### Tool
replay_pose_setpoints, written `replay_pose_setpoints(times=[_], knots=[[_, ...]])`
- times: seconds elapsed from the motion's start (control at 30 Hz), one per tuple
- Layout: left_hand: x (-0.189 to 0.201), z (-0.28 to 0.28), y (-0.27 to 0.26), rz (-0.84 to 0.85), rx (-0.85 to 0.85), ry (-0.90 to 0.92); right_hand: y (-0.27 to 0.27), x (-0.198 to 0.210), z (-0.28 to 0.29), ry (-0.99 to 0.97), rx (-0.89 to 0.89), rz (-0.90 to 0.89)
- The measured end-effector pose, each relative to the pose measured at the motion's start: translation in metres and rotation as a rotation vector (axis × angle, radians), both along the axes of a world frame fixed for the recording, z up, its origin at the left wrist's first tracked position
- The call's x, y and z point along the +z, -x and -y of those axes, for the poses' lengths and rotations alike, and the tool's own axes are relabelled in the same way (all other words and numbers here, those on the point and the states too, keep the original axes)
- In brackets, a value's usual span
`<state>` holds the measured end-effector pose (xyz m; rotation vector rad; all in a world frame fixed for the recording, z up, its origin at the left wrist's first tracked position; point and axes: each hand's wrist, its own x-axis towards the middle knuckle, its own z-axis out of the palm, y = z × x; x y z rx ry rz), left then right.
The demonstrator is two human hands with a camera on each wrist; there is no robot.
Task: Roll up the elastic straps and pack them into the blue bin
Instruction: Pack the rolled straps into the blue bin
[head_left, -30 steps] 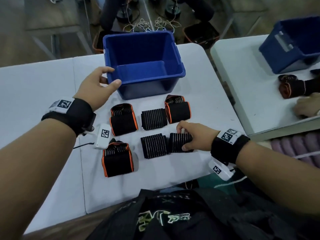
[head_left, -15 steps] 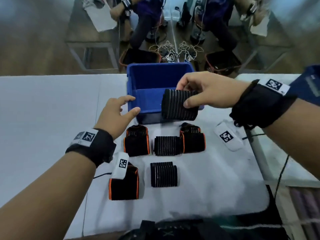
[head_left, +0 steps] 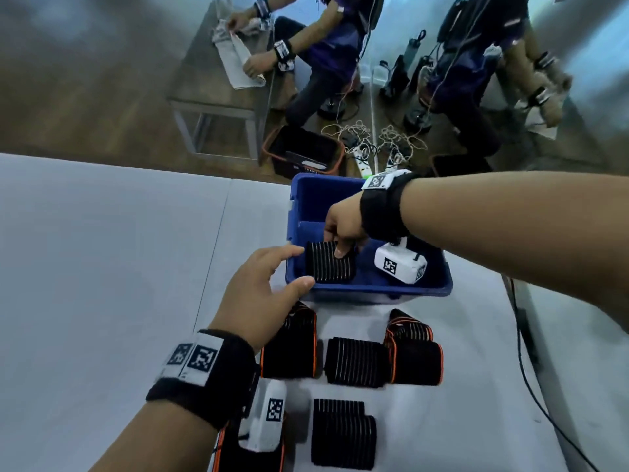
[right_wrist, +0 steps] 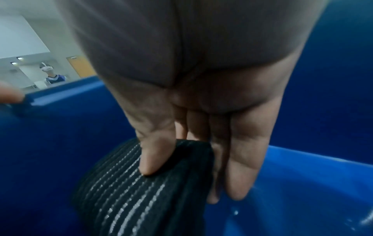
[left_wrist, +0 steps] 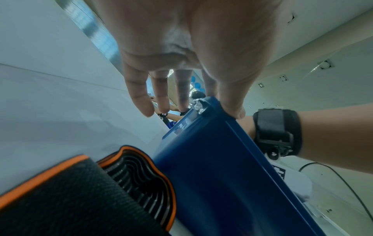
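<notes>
The right hand (head_left: pixel 342 224) is now down inside the blue bin (head_left: pixel 439 284), thumb on one face and fingers on the other, pinching a rolled elastic strap (head_left: pixel 328 265) that half a second ago it carried in the air above the bin's near rim; the roll now stands in the bin's near left corner. The left hand (head_left: pixel 260 294) stays at that corner, fingers straight and spread, thumb (left_wrist: pixel 232 102) resting on the rim and the index fingertip at the bin's left rim. The held strap is black ribbed elastic with thin pale lines running across it. On the white table (head_left: pixel 102 267) in front of the bin lie five more rolls: three black ones edged in orange (head_left: pixel 413 356), with coiled layers showing at their ends, and two plain ribbed ones (head_left: pixel 355 361). Both wrists wear black bands with white square-code tags (head_left: pixel 376 182), and a white coded block (head_left: pixel 400 264) hangs under each; no letters can be read.
</notes>
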<state>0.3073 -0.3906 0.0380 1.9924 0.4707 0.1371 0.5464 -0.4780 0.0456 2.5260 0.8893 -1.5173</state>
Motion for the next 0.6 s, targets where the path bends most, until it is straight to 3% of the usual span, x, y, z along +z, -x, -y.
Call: replay_pose_setpoints(times=[0.2,0.43,0.6], knots=[[0.001,-0.003,-0.002,-0.007,0.003,0.003,0.009,-0.017,-0.028,0.141,0.228,0.044],[-0.001,-0.006,-0.002,-0.008,-0.004,0.006,0.009,-0.028,-0.033,0.219,0.240,0.030],[0.002,-0.005,-0.002,-0.015,-0.004,-0.005,0.021,0.004,-0.031,0.128,0.313,0.217]])
